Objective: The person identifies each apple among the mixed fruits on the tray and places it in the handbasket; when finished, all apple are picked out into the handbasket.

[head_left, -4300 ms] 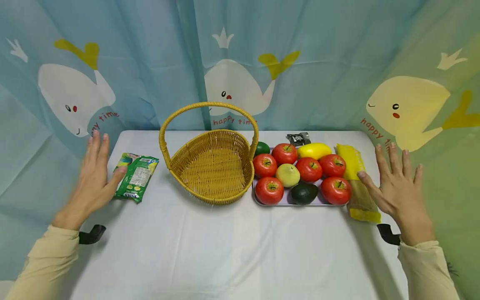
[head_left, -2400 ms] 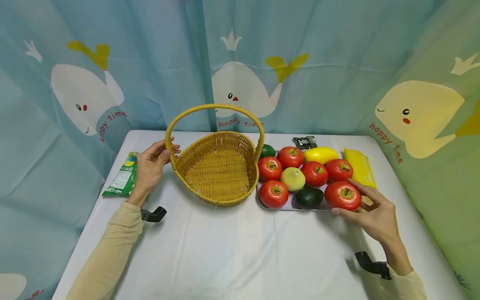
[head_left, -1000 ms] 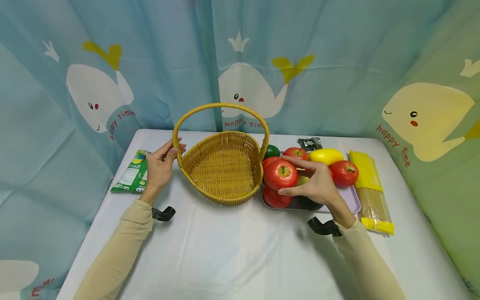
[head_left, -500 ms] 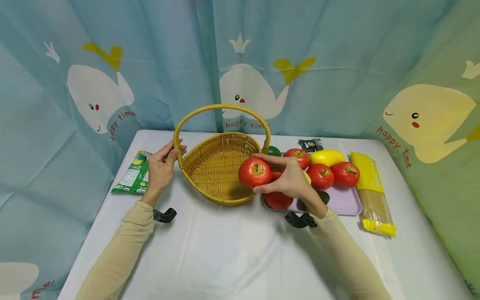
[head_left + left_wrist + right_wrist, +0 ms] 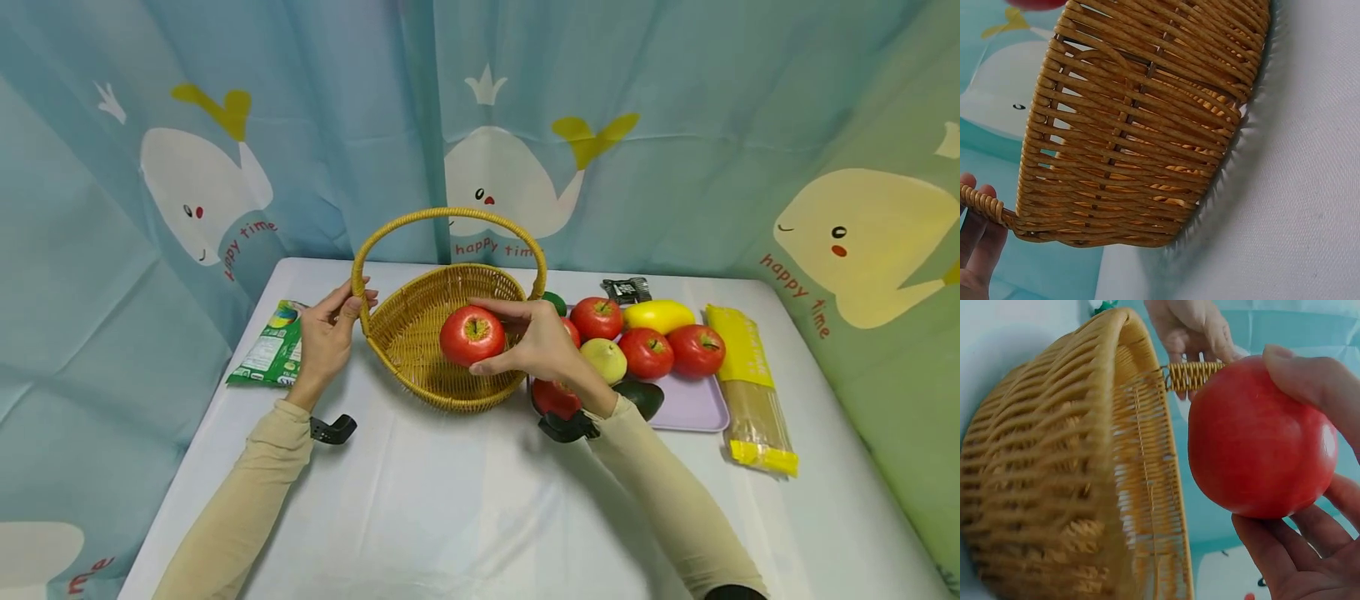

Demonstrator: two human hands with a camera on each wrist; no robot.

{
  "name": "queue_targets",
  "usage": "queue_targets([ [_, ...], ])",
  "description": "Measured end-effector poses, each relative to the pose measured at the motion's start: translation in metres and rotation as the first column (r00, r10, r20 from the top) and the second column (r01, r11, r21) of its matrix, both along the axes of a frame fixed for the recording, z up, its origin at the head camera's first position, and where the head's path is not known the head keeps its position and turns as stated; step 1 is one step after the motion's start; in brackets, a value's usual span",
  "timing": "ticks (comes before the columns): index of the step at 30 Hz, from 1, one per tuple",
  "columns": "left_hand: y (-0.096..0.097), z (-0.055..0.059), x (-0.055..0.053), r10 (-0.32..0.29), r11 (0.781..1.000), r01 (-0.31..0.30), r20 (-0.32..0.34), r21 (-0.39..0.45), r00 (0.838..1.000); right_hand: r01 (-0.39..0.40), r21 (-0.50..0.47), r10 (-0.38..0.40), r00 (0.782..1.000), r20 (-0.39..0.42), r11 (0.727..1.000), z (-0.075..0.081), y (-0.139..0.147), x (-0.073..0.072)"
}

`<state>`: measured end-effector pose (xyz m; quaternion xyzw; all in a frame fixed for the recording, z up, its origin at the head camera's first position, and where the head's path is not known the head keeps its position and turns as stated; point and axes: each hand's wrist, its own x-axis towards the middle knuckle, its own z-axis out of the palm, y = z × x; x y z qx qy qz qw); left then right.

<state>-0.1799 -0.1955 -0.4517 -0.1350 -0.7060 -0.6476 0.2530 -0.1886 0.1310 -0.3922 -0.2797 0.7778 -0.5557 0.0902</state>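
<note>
My left hand (image 5: 327,337) grips the left side of the handle of a yellow-brown wicker basket (image 5: 405,371), which stands upright on the table. In the left wrist view, fingers (image 5: 988,247) show behind the handle's base. My right hand (image 5: 542,342) holds a red apple (image 5: 471,335) between thumb and fingers, above the basket's opening. From the right wrist, the apple (image 5: 1260,440) appears just past the basket's rim, apart from it. To the right, a lilac tray (image 5: 690,404) carries more red apples (image 5: 647,353), a pale green round fruit (image 5: 603,360), a dark avocado (image 5: 641,398) and a yellow mango-shaped fruit (image 5: 658,317).
A green snack packet (image 5: 268,350) lies left of the basket. Right of the tray is a yellow, partly clear pack of noodles (image 5: 753,392). Behind the tray sits a small black wrapped packet (image 5: 627,290). A printed curtain (image 5: 337,125) hangs along the table's back edge.
My left hand has come from the table's left to the basket handle. My right hand has picked the apple from the tray's front right corner and carried it left over the basket.
</note>
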Motion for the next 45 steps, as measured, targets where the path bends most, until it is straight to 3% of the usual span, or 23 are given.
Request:
queue_targets([
  [10,0.002,0.001,-0.004,-0.004,1.000,0.004,-0.012,-0.007,1.000,0.005,-0.015,-0.003,0.997,0.080,1.000,0.000,-0.026,-0.015],
  [17,0.003,0.002,-0.003,0.031,0.999,-0.031,0.005,-0.039,1.000,0.017,-0.043,-0.009,0.986,0.167,0.999,-0.003,-0.041,-0.029],
  [26,0.004,0.004,-0.001,0.051,0.996,-0.050,0.007,-0.070,0.999,0.075,0.048,-0.082,0.983,0.167,0.996,-0.008,-0.057,-0.053],
  [37,0.004,0.003,0.001,0.065,0.994,-0.064,0.006,-0.090,0.998,0.110,0.046,-0.118,0.960,0.253,0.993,-0.028,-0.069,-0.076],
  [45,0.001,0.001,0.001,0.079,0.993,-0.078,0.003,-0.087,0.997,0.076,0.092,-0.098,0.959,0.266,0.993,-0.035,-0.074,-0.087],
])
